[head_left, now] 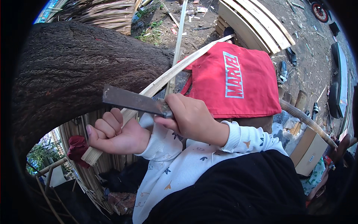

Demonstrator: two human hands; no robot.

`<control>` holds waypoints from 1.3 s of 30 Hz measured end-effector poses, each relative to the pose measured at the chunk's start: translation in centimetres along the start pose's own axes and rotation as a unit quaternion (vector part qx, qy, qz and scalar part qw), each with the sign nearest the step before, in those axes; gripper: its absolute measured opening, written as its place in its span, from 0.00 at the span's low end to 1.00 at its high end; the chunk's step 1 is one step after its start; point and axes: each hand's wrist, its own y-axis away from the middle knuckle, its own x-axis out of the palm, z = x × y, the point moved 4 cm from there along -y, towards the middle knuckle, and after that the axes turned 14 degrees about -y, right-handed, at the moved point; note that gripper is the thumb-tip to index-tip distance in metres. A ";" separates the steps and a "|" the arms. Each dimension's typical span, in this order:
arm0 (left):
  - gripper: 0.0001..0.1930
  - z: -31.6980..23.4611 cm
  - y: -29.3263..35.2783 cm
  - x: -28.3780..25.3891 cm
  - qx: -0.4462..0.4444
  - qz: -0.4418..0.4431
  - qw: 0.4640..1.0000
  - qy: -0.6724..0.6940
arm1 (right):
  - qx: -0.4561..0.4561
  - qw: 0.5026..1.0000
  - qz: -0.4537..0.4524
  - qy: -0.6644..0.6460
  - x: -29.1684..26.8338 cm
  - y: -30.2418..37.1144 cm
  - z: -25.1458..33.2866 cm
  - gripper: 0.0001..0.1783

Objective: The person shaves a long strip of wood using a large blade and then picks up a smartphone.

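My left hand (118, 135) is closed around a long pale wooden strip (164, 79), with its fingers curled. The lower end of the strip sticks out below the hand, and the rest slants up to the far right, across the edge of a red cloth bag. In my right hand (194, 117) is a knife by its handle, most of which the fingers hide. Its flat, dull brown blade (130, 100) has a squared end, points left and crosses over the strip just above my left hand. The red cloth bag (257, 71), with a printed patch, lies spread out beyond my right hand.
A thick tree trunk (93, 59) fills the left side. A thinner strip (179, 44) runs upward beside it. Pale planks (257, 24) are stacked at the far right. Sandals (284, 71), a cardboard box (308, 151) and a curved pole (307, 121) are on the right.
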 end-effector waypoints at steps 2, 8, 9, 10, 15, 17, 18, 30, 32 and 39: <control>0.24 -0.4 0.5 0.9 0.020 0.060 0.998 0.006 | 0.081 0.994 0.003 0.070 1.5 0.8 -3.7 0.21; 0.24 -0.1 0.4 0.3 0.005 0.080 0.996 0.028 | 0.099 0.989 0.007 0.110 0.7 0.6 -1.9 0.20; 0.24 -0.1 0.4 0.3 0.011 0.078 0.996 0.028 | 0.134 0.986 0.018 0.094 0.9 0.5 -1.6 0.20; 0.24 -0.1 0.3 0.3 0.016 0.077 0.996 0.028 | 0.169 0.982 0.029 0.079 0.9 0.4 -1.3 0.21; 0.24 -0.6 1.2 0.7 0.011 0.093 0.994 0.051 | 0.064 0.995 0.013 0.072 0.4 0.2 -0.1 0.19; 0.24 -0.6 1.2 0.4 0.019 0.099 0.994 0.034 | 0.192 0.971 -0.028 0.137 -0.7 0.4 -4.9 0.20; 0.24 -0.4 1.4 0.4 0.023 0.099 0.994 0.038 | 0.284 0.944 -0.028 0.164 -1.8 0.4 -7.5 0.20; 0.23 0.2 -0.1 -0.3 0.062 0.172 0.980 0.084 | 0.118 0.988 -0.002 0.099 -0.7 -0.2 -3.3 0.20; 0.22 0.4 -0.1 -0.8 0.080 0.208 0.969 0.103 | 0.204 0.966 -0.034 0.155 -1.7 -0.2 -6.3 0.21; 0.19 -0.1 0.1 -0.5 0.130 0.325 0.919 0.180 | 0.233 0.967 0.022 0.104 -3.7 -1.2 -6.0 0.22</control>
